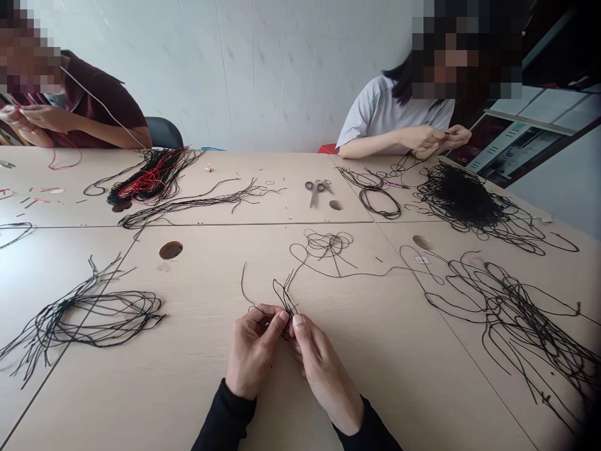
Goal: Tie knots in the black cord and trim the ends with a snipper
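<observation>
My left hand (pixel 253 351) and my right hand (pixel 322 369) meet low in the middle of the wooden table (pixel 375 351), fingertips pinched together on a thin black cord (pixel 285 294). Small loops of the cord stick up just above my fingers. From there the cord runs up and right to a loose tangle (pixel 328 243). Both sleeves are black.
A coil of black cords (pixel 89 313) lies to my left, a large tangle (pixel 511 307) to my right. Scissors (pixel 315 190) lie beyond, near table holes (pixel 171 250). Red and black cords (pixel 150 178) sit far left. Two other people work cords across the table.
</observation>
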`<control>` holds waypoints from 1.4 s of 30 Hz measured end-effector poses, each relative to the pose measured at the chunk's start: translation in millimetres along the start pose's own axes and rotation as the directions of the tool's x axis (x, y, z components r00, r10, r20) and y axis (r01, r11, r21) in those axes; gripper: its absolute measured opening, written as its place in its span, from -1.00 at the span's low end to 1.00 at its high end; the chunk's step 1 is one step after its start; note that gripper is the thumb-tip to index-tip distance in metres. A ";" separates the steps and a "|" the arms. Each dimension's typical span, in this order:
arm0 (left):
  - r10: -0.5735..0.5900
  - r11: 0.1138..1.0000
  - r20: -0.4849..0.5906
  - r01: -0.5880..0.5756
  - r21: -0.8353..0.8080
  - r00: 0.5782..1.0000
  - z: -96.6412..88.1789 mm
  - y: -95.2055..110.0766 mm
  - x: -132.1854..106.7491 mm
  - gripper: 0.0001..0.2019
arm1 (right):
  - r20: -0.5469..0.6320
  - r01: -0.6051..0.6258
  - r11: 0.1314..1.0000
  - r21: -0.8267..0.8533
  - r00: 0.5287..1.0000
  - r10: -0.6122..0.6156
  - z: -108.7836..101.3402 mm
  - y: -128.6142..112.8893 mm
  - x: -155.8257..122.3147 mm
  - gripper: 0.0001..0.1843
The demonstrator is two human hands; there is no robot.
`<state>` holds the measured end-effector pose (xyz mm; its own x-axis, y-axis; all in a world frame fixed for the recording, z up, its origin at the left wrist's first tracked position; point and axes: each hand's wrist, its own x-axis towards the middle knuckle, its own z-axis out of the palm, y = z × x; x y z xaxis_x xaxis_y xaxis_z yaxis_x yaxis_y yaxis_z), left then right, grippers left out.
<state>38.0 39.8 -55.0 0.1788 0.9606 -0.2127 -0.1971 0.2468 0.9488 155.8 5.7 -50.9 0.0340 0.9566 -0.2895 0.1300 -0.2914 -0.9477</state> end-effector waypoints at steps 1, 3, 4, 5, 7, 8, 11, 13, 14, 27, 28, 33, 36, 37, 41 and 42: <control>-0.005 1.000 0.000 0.005 -0.003 1.000 -0.1 -0.1 0.0 -0.77 | -0.005 -0.006 1.000 0.014 1.000 0.006 0.3 0.8 0.2 -0.51; -0.018 1.000 -0.001 0.018 -0.012 1.000 -0.1 0.0 0.1 -0.77 | -0.011 -0.033 0.998 0.055 0.999 0.034 1.0 1.8 0.8 -0.50; -0.025 1.000 -0.003 0.025 -0.019 1.000 0.2 0.3 0.1 -0.76 | -0.012 -0.052 0.995 0.082 0.999 0.053 1.2 1.9 1.2 -0.49; -0.031 0.999 -0.006 0.031 -0.028 0.999 0.5 0.7 0.1 -0.76 | -0.012 -0.072 0.991 0.113 0.997 0.074 1.3 1.5 1.7 -0.49; -0.043 0.998 -0.019 0.042 -0.044 0.999 1.3 2.0 0.2 -0.76 | -0.003 -0.108 0.979 0.176 0.994 0.110 1.0 -0.7 2.6 -0.50; -0.046 0.998 -0.027 0.045 -0.051 0.999 1.6 2.7 0.2 -0.76 | 0.000 -0.114 0.974 0.198 0.993 0.117 0.6 -2.3 3.1 -0.51; -0.058 0.996 -0.039 0.055 -0.072 0.998 2.1 4.4 0.3 -0.76 | -0.038 -0.070 0.982 0.175 0.996 0.078 -1.3 -7.1 4.1 -0.56; -0.076 0.991 -0.025 0.073 -0.108 0.997 2.3 5.0 0.3 -0.75 | -0.073 -0.009 0.994 0.110 0.997 0.017 -2.4 -8.3 4.6 -0.61; -0.084 0.988 -0.015 0.082 -0.128 0.996 2.3 5.2 0.3 -0.75 | -0.078 0.014 0.996 0.085 0.997 -0.008 -3.0 -8.2 4.7 -0.64; -0.073 0.996 0.010 0.073 -0.051 0.997 -0.7 4.7 1.0 -0.74 | -0.078 0.095 0.985 0.146 0.993 -0.085 -6.3 -8.9 5.5 -0.71; -0.073 0.996 0.004 0.073 -0.048 0.997 -0.4 5.2 1.2 -0.74 | -0.088 0.094 0.986 0.135 0.993 -0.082 -6.3 -9.0 5.6 -0.71; -0.088 0.995 -0.027 0.086 -0.043 0.996 1.9 8.2 1.4 -0.73 | -0.144 0.080 0.994 0.080 0.987 -0.068 -5.9 -5.1 7.3 -0.68; -0.095 0.993 -0.026 0.093 -0.066 0.995 2.7 8.3 1.0 -0.72 | -0.139 0.059 0.994 0.094 0.989 -0.046 -4.7 -4.2 8.5 -0.64; -0.097 0.992 -0.024 0.095 -0.078 0.995 2.7 8.1 0.9 -0.72 | -0.137 0.056 0.994 0.099 0.990 -0.042 -4.3 -4.8 8.4 -0.62; -0.105 0.989 -0.041 0.099 -0.113 0.994 3.1 7.0 0.1 -0.70 | -0.153 0.042 0.994 0.101 0.988 -0.026 -5.5 -7.1 6.7 -0.59; -0.106 0.988 -0.054 0.099 -0.121 0.993 3.3 6.8 -0.1 -0.70 | -0.156 0.027 0.993 0.118 0.988 -0.009 -6.3 -6.4 6.3 -0.57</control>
<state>39.8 40.9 -47.8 0.1458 0.9346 -0.3243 -0.2938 0.3540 0.8879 161.5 13.7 -45.8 0.1866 0.9483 -0.2567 0.0131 -0.2636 -0.9645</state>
